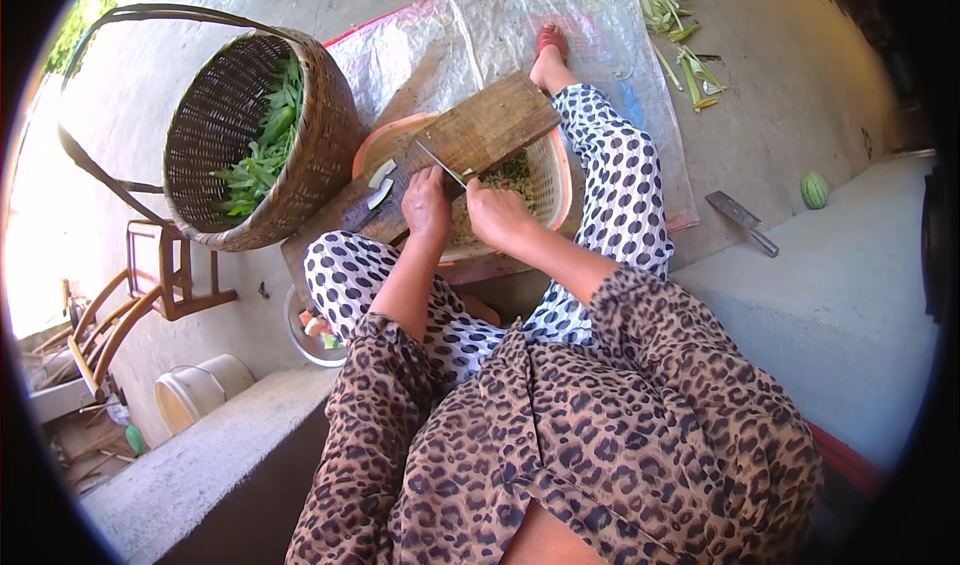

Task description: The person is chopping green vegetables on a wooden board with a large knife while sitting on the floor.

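A long wooden board (495,118) slants across an orange-rimmed plastic basket (559,182) with chopped green bits inside. My right hand (495,208) is closed around the handle end of a knife (442,163), whose thin blade lies over the board. Beside the blade, my left hand (427,197) presses down on the board with curled fingers; whatever is under them is hidden. Two pale-fleshed pieces of rind (381,184) with dark green skin rest on the board, left of my left hand. Below the board's near end, a metal bowl (298,332) holds red and green pieces, partly covered by my knee.
At the left stands a tall woven basket (330,129) of green leaves, near a wooden chair (169,295) and a white bucket (214,388). A plastic sheet (420,32) covers floor ahead. A cleaver (739,216) and small striped melon (814,190) lie right; cut stalks (694,81) lie farther off.
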`<state>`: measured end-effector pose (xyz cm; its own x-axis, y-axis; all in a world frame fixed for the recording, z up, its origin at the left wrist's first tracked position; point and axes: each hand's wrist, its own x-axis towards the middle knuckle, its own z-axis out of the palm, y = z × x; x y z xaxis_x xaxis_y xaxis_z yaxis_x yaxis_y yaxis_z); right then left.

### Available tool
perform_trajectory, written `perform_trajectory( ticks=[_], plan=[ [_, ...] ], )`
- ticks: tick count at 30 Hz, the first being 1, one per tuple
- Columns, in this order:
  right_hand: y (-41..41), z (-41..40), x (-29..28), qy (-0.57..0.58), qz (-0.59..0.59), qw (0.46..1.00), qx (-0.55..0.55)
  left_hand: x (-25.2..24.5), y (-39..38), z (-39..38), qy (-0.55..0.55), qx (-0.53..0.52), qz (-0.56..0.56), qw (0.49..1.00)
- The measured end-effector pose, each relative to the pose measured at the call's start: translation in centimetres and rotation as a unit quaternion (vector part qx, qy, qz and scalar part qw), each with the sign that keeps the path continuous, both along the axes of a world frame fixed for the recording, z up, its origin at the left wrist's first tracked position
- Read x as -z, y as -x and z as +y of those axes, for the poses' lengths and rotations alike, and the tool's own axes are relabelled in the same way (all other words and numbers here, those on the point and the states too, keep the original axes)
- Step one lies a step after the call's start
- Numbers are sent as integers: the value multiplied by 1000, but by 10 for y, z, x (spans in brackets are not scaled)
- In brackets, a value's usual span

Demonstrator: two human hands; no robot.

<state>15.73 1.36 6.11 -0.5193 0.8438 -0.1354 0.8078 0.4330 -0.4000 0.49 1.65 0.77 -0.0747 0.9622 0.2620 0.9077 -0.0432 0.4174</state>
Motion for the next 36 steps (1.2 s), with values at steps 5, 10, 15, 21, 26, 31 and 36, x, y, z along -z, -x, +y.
perform_trajectory(
  ticks=[5, 10, 15, 21, 26, 31, 36],
  plan=[
    [6, 16, 21, -14, 48, 999, 20, 1, -2, -1, -2, -12, -4, 1000],
    [0, 11, 23, -25, 62, 997, 24, 2, -3, -2, 0, -27, -9, 1000],
    [-4, 3, 2, -19, 33, 999, 2, 4, 1, -1, -18, -16, -8, 1000],
    [-8, 0, -8, 9, 1, 1000, -5, 3, 0, 0, -13, -14, -16, 1000],
    [1, 2, -8, 27, 10, 999, 12, 2, 1, 0, -13, -11, -13, 1000],
    [10, 14, 12, 7, 30, 999, 18, 2, -1, 0, -6, -9, -6, 1000],
    [5, 13, 25, -6, 48, 998, 31, 5, -1, -3, -21, -20, -21, 999]
  ],
)
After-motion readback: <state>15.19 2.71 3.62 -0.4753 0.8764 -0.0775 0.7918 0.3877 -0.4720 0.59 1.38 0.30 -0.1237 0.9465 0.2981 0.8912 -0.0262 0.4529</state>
